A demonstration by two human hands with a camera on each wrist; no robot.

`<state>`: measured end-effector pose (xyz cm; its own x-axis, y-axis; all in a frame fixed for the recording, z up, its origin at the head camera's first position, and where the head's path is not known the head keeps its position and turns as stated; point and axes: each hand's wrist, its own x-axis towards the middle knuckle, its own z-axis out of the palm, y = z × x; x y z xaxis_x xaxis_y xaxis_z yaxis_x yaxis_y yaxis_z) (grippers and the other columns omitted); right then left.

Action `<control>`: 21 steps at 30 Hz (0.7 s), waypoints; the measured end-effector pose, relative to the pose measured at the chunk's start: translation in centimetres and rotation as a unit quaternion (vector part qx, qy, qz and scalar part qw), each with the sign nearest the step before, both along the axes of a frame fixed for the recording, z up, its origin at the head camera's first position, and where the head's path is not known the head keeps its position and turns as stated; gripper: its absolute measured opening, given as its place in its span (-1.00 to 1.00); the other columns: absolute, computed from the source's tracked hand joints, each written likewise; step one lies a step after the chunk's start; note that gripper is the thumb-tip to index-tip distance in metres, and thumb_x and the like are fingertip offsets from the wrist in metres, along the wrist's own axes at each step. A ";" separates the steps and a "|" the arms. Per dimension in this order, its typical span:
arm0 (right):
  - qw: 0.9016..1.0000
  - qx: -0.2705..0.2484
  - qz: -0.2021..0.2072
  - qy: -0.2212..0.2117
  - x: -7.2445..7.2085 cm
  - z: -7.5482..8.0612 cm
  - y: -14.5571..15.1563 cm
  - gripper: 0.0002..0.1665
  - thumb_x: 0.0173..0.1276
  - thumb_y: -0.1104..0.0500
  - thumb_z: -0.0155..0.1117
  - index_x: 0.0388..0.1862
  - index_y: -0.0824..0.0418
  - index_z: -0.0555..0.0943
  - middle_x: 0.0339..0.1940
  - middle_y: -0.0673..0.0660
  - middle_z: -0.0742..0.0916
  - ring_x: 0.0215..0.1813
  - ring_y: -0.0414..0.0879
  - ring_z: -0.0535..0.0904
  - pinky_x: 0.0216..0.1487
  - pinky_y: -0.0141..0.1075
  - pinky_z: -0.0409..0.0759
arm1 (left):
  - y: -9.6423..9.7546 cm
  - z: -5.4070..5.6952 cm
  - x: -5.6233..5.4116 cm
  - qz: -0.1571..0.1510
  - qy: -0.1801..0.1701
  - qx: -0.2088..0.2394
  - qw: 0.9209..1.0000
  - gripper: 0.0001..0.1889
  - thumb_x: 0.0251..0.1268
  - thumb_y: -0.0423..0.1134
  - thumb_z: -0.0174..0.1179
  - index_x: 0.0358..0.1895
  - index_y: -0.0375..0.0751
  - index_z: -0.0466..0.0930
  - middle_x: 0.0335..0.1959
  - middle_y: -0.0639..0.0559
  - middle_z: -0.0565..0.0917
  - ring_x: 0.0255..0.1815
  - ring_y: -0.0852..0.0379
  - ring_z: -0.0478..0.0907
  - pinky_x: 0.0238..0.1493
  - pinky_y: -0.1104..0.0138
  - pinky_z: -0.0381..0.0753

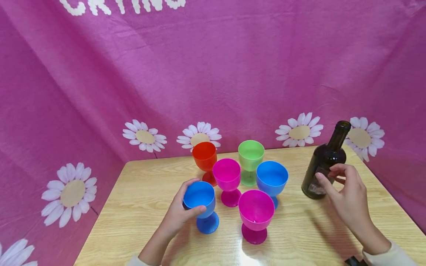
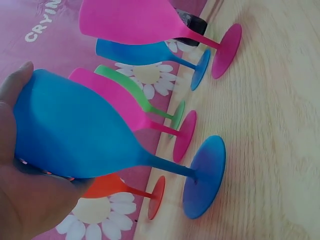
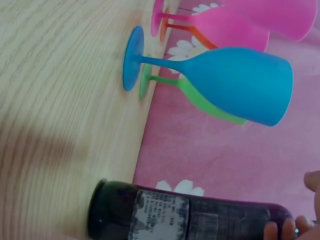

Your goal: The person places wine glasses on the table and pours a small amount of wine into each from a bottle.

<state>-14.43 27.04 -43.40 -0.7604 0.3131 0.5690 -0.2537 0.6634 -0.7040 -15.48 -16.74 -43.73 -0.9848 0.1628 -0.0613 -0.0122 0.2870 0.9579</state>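
A dark, labelled glass bottle (image 1: 323, 159) stands upright on the right side of a wood-grain table (image 1: 133, 210), its long axis slanting toward 1 o'clock in the head view. It lies at 11 o'clock from the person's right hand (image 1: 351, 199), by far the nearer of the two. That hand's thumb and bent fingers are parted beside the glass; whether they touch it cannot be told. The left hand (image 1: 178, 212) grips the bowl of an upright near-left blue goblet (image 1: 207, 205), with the bottle well apart, between 2 and 3 o'clock from it. Ranged from 12 to just past 3 o'clock of that cup are an orange-red goblet (image 1: 203, 159), rear magenta goblet (image 1: 227, 177), green goblet (image 1: 251, 157), second blue goblet (image 1: 272, 181) and front magenta goblet (image 1: 255, 212).
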 end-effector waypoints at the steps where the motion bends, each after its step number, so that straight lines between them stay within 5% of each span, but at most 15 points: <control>1: 1.000 -0.011 -0.009 -0.006 -0.1 0.0 0.2 -0.46 0.25 0.31 0.53 0.08 0.43 0.45 -0.17 0.06 0.57 -0.11 -0.51 0.42 -0.04 -0.73 0.35 | 0.0 0.0 0.0 0.001 -0.001 0.003 1.000 -0.12 0.10 -0.03 0.56 0.50 0.30 0.29 0.45 -0.12 0.41 0.44 -0.33 0.33 0.08 -0.07 0.70; 7: 0.993 -0.092 -0.042 -0.066 -1.0 -0.5 1.5 -0.15 0.14 0.26 0.62 0.28 0.17 0.28 -0.17 -0.03 0.46 -0.15 -0.35 0.42 -0.23 -0.73 0.44 | 0.1 -0.2 0.0 0.002 -0.002 0.009 1.000 -0.13 0.12 -0.08 0.55 0.50 0.25 0.29 0.44 -0.13 0.41 0.43 -0.33 0.34 0.07 -0.06 0.71; 12: 0.983 -0.116 0.010 -0.141 -2.0 -1.6 3.1 0.10 0.27 0.12 0.56 0.56 0.07 0.02 0.24 0.24 0.43 0.18 -0.01 0.45 -0.26 -0.67 0.45 | 0.1 -0.2 0.1 0.001 0.002 0.008 1.000 -0.14 0.13 -0.10 0.54 0.50 0.28 0.29 0.43 -0.14 0.42 0.43 -0.34 0.34 0.07 -0.06 0.70; 17: 0.969 -0.126 0.084 -0.195 -2.8 -2.3 3.9 0.23 0.42 0.04 0.43 0.67 0.00 -0.29 0.51 0.47 0.20 0.45 0.45 0.22 0.12 -0.42 0.44 | 0.1 -0.2 0.1 0.002 0.003 0.005 1.000 -0.14 0.13 -0.08 0.54 0.50 0.30 0.28 0.44 -0.14 0.41 0.43 -0.35 0.34 0.08 -0.08 0.70; 21: 0.968 -0.131 0.095 -0.189 -3.5 -3.0 4.1 0.19 0.43 0.05 0.42 0.66 -0.11 -0.25 0.49 0.36 0.24 0.49 0.17 0.26 0.45 -0.11 0.25 | 0.1 -0.2 0.1 0.001 0.007 0.006 1.000 -0.15 0.14 -0.08 0.53 0.49 0.30 0.29 0.44 -0.15 0.41 0.43 -0.36 0.35 0.10 -0.09 0.69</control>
<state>-17.97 31.18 -46.36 -0.9569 0.2438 0.1576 -0.0438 0.4154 -0.9086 -15.33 -16.63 -43.91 -0.9859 0.1610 -0.0466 -0.0004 0.2758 0.9612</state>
